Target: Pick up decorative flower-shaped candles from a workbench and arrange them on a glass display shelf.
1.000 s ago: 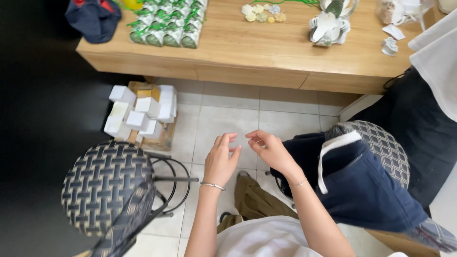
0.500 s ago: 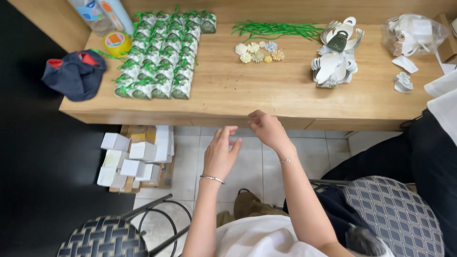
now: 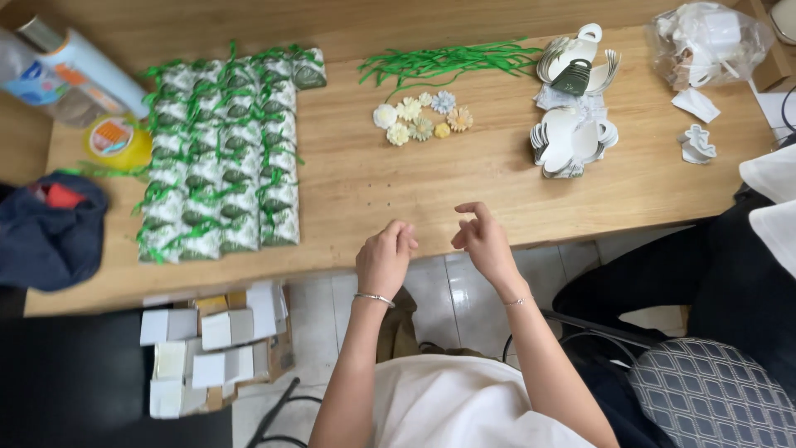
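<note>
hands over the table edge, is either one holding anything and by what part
Nothing visible is held. The left hand is loosely curled and the right hand half open, both above the wooden table edge; something tiny between fingertips cannot be ruled out.

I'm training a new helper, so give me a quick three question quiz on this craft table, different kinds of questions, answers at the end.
1. True or false: the left hand is holding one of the green ribboned boxes.
2. What lies nearest the paper flowers? A) green ribbon strips B) roll of yellow tape C) dark blue bag
3. Fill in: the right hand hovers over the front edge of the wooden ____.

Key:
1. False; both hands look empty.
2. A
3. table
</note>
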